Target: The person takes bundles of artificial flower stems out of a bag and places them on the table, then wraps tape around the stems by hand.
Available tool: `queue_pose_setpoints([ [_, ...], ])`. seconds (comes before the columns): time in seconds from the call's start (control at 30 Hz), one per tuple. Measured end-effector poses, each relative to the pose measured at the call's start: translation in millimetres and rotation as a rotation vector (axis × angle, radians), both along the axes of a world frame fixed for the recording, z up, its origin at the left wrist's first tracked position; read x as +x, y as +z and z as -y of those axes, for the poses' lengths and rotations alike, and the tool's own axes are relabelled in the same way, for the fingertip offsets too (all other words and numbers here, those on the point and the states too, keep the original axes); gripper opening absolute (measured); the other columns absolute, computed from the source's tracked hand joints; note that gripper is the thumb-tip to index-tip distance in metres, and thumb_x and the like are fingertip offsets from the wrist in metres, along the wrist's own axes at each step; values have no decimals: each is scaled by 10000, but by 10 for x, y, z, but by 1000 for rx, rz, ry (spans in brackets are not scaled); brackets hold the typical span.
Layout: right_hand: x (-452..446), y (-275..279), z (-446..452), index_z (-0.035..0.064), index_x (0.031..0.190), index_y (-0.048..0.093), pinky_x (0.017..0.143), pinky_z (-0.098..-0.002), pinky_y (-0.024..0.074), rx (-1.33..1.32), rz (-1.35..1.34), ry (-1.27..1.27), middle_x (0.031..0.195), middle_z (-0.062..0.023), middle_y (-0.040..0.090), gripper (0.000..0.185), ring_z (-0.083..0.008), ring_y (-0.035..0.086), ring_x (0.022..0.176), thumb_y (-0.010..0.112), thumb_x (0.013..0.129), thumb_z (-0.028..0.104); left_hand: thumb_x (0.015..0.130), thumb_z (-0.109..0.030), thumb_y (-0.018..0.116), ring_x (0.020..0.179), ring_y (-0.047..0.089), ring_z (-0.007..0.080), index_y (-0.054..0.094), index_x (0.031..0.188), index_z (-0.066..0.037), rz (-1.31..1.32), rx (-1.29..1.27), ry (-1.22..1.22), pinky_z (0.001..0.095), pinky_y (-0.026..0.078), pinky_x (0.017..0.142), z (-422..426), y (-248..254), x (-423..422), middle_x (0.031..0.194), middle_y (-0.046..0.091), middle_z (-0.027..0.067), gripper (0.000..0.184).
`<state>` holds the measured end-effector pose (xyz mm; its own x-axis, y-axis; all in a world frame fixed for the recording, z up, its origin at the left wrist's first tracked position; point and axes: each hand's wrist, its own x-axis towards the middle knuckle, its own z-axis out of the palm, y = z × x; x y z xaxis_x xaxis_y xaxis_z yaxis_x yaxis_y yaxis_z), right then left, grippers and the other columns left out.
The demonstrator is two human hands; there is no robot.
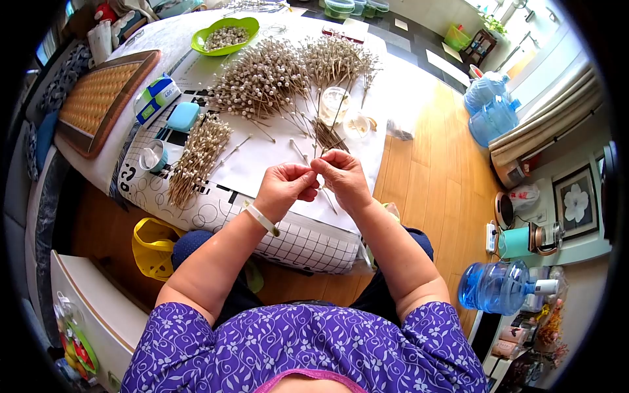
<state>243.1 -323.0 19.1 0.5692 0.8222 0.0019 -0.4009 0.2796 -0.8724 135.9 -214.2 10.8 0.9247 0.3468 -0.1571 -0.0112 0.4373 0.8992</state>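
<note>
My left hand [287,187] and my right hand [343,177] meet over the front of the table, fingertips pinched together around a thin dark stem [314,152]. Which fingers bear on it is too small to tell. Beyond them lies a large heap of stems with small pale heads [255,78], with another bunch [334,59] to its right. Short brown sticks [327,136] lie just past my right hand, near a round clear tub [334,103] and a second small container [357,126]. A thick bundle of pale-headed stems [200,154] rests left of my hands.
At the back sits a green bowl [225,37] of pale heads. A tissue pack [157,99], a light-blue box [183,116] and a small jar [154,156] stand at left. A yellow basket [154,249] is below the table; water bottles [495,288] stand at right.
</note>
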Motion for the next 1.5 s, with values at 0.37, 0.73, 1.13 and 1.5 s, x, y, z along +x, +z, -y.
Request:
queue_pose_setpoints([
  [0.37,95,9,-45,2,826,606,590,-191,427,-80,194,-65,733,-25,599,95,-63,522,644,617,782,85,810,-102,581,579,579,100,609,819,14,107,121,106,215,493,544,-112,14,-3,701,614,61,119],
  [0.73,151,-46,29,12,699,627,643,-335,466,-957,1135,135,695,-154,610,291,-287,591,665,666,645,295,801,-112,597,548,577,100,583,838,-14,80,100,180,226,508,527,-242,128,-98,700,610,68,105],
  [1.13,246,34,15,18,792,589,399,-145,257,-168,120,-36,673,-39,582,97,-3,354,466,608,794,113,829,-122,557,619,596,111,568,841,-8,-3,99,121,234,510,586,-174,21,-82,756,620,83,115],
  [1.5,287,-81,-2,12,783,595,492,-162,334,-64,206,-223,683,-24,585,119,-30,453,571,621,789,128,832,-129,550,649,607,132,555,859,2,-30,44,-3,241,507,576,61,-53,26,774,620,96,133],
])
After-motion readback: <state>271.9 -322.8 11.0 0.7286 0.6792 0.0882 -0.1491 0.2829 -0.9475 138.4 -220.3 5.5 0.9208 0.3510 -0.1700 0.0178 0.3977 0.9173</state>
